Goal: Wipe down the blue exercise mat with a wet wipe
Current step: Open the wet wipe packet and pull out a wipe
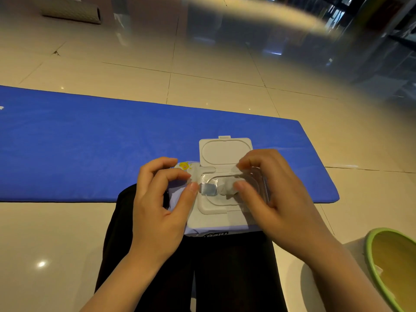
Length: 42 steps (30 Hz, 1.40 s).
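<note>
The blue exercise mat (90, 149) lies flat across the tiled floor in front of me. A white wet wipe pack (213, 212) rests on my black-clad lap, its hinged lid (225, 152) flipped open away from me. A clear seal sticker (254, 179) with a silver tab (208, 189) is peeled partly back over the opening. My left hand (162, 203) holds the pack's left side, thumb near the tab. My right hand (270, 194) pinches a bit of white wipe (228, 188) poking out of the opening.
A green-rimmed bin (391, 264) stands at my lower right on the floor. A rolled grey mat (72, 11) lies far back at the upper left. Glossy beige floor tiles (225, 70) surround the mat. Dark glass shelving sits at the upper right.
</note>
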{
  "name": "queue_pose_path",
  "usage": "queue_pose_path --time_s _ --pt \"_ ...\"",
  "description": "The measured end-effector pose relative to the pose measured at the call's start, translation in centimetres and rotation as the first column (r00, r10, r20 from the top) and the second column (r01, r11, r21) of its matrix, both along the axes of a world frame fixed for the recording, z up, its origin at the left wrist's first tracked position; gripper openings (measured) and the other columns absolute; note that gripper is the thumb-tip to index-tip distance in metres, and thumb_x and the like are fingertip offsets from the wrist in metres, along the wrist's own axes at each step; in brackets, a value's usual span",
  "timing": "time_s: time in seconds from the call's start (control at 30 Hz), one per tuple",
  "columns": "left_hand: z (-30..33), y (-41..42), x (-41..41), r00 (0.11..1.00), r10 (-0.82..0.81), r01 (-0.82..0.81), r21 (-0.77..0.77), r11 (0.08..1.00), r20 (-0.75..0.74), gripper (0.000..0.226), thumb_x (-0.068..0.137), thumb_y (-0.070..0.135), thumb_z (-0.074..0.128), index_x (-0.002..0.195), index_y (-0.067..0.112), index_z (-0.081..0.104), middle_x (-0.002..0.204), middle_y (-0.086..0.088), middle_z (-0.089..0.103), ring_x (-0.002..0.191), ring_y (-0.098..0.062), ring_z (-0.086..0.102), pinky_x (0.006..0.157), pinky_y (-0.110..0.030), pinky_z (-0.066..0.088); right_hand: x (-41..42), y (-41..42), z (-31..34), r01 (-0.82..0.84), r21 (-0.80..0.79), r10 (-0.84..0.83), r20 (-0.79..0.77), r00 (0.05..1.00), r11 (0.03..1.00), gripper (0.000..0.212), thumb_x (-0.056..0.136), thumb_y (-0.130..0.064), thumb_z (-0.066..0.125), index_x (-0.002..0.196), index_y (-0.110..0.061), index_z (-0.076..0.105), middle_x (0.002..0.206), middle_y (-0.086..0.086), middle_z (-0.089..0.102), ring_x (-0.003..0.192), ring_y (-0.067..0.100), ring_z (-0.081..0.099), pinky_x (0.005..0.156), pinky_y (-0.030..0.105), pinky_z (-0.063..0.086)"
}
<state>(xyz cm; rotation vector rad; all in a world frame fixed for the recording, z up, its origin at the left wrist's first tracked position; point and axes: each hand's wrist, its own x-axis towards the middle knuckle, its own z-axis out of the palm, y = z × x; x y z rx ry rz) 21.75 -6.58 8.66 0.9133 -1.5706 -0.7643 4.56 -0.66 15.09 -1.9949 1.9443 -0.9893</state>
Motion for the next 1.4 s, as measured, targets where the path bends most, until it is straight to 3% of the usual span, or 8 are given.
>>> queue_pose_path --time_s 0.13,0.33,0.67,0.83,0.97,1.17,1.3,1.4 --pt "-0.2 0.0 0.1 1.000 -0.007 0.007 -0.023 1.000 0.026 0.017 0.089 0.031 0.056 0.105 0.028 0.061 0.118 0.006 0.049 0.114 0.010 0.048 0.092 -0.003 0.038 0.5 0.0 0.3 -0.014 -0.142 0.009 -0.037 0.999 0.990 0.017 0.090 -0.038 0.053 0.092 -0.023 0.063 0.101 -0.019 0.057 0.099 0.001 0.054 0.082 0.025 0.044" --pt "-0.4 0.0 0.1 0.999 -0.021 0.022 -0.023 0.999 0.047 0.021 0.090 0.033 0.055 0.108 0.026 0.063 0.123 0.001 0.048 0.117 0.009 0.047 0.094 -0.003 0.037 1.7 0.0 0.8 0.096 -0.223 0.018 0.459 0.888 0.970 0.006 0.094 -0.022 0.058 0.090 -0.026 0.058 0.090 -0.015 0.063 0.088 0.009 0.062 0.070 0.016 0.050" --pt "0.0 0.1 0.2 0.998 -0.015 0.016 -0.018 1.000 0.068 0.021 0.090 0.037 0.054 0.107 0.028 0.063 0.120 0.011 0.046 0.116 0.015 0.045 0.092 -0.002 0.038 0.3 -0.5 2.7 0.207 -0.389 0.008 0.484 0.875 0.898 0.003 0.093 -0.030 0.049 0.093 -0.029 0.052 0.084 -0.022 0.057 0.077 -0.002 0.055 0.068 0.011 0.044" --pt "3.6 0.2 0.3 0.995 0.011 -0.001 -0.090 0.996 0.102 0.011 0.089 0.048 0.050 0.092 0.044 0.059 0.119 0.019 0.047 0.114 0.019 0.041 0.098 -0.033 0.040 0.2 -0.4 2.7 0.122 -0.350 0.059 0.465 0.883 0.929 0.014 0.096 -0.015 0.051 0.091 -0.028 0.053 0.082 -0.021 0.057 0.075 -0.001 0.055 0.066 0.011 0.043" --pt "5.6 0.3 -0.8 0.981 -0.083 0.089 -0.029 0.996 0.178 0.015 0.081 0.062 0.053 0.078 0.049 0.059 0.124 0.028 0.046 0.117 0.006 0.047 0.091 -0.059 0.046 0.4 -0.2 2.6 0.112 -0.353 0.080 0.487 0.870 0.929 0.003 0.094 -0.027 0.051 0.093 -0.029 0.053 0.083 -0.022 0.058 0.077 0.000 0.057 0.066 0.010 0.045" --pt "5.1 0.7 -1.8 0.970 -0.172 0.151 0.127 0.980 0.173 0.032 0.070 0.065 0.057 0.078 0.035 0.067 0.126 0.032 0.045 0.122 0.004 0.045 0.099 -0.050 0.043 0.0 0.1 2.6 0.105 -0.335 0.067 0.465 0.883 0.936 0.006 0.092 -0.032 0.050 0.093 -0.028 0.054 0.085 -0.020 0.059 0.078 0.001 0.058 0.065 0.011 0.046" --pt "4.9 0.9 -1.8 0.979 -0.161 0.140 0.170 0.975 0.121 0.016 0.081 0.034 0.075 0.069 0.034 0.065 0.119 0.024 0.053 0.114 0.010 0.047 0.079 -0.010 0.042 -0.7 0.5 2.6 0.148 -0.348 0.041 0.483 0.875 0.926 0.009 0.091 -0.032 0.050 0.092 -0.026 0.055 0.083 -0.021 0.059 0.077 0.000 0.057 0.067 0.011 0.045" --pt "5.0 1.1 -1.5 0.991 -0.132 0.125 0.189 0.974 0.027 0.018 0.080 0.022 0.075 0.068 0.029 0.063 0.114 0.017 0.054 0.105 0.014 0.050 0.071 -0.003 0.040 -1.2 0.6 2.5 0.193 -0.368 0.018 0.498 0.867 0.910 0.006 0.095 -0.023 0.052 0.090 -0.026 0.054 0.081 -0.022 0.059 0.075 -0.001 0.056 0.068 0.011 0.045"
